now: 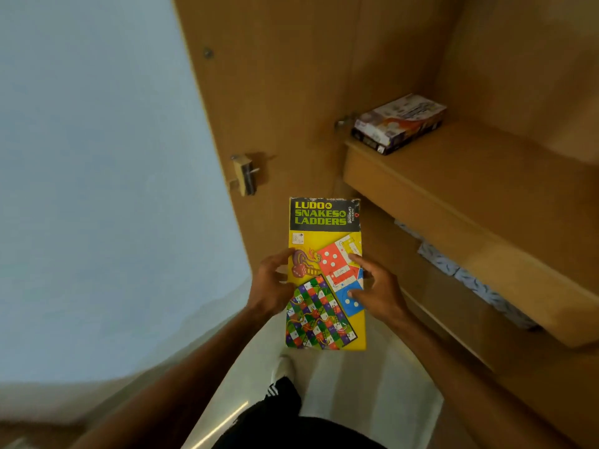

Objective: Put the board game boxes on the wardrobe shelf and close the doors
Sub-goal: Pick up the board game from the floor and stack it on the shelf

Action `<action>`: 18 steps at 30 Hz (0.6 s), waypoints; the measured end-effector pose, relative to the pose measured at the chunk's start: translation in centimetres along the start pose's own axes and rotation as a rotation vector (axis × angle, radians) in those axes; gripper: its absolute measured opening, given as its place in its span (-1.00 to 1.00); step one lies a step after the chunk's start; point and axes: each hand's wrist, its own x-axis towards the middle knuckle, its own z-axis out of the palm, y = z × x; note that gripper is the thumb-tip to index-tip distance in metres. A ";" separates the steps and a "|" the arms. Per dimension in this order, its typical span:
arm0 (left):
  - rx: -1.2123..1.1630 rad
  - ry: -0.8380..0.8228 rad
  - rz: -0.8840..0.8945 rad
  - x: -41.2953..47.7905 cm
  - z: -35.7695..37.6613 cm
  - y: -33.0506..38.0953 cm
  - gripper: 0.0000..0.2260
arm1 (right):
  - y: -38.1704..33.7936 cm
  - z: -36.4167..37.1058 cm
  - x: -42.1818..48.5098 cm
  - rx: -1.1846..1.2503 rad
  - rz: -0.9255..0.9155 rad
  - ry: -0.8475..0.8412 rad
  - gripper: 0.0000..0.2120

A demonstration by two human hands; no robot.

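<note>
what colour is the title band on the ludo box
Black, with yellow-green lettering, across the top of the ludo box; head view.

**Blue wall, brown wardrobe**

A plain pale blue wall (97, 157) fills the left side and turns cream in a low band (48, 396) near the floor. Next to it stands a light brown wooden wardrobe (518, 59). Its door (275, 76) is open, with a small metal latch (246, 175) on the inner face. A thick shelf (470, 196) crosses the inside. The floor (356, 384) is pale and glossy and catches one thin bright streak (223, 422). The light is soft and even.
</note>
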 end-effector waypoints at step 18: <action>-0.022 -0.196 0.196 39.3 13.7 12.9 -0.75 | -3.2 -20.2 32.8 0.031 0.010 0.350 -0.47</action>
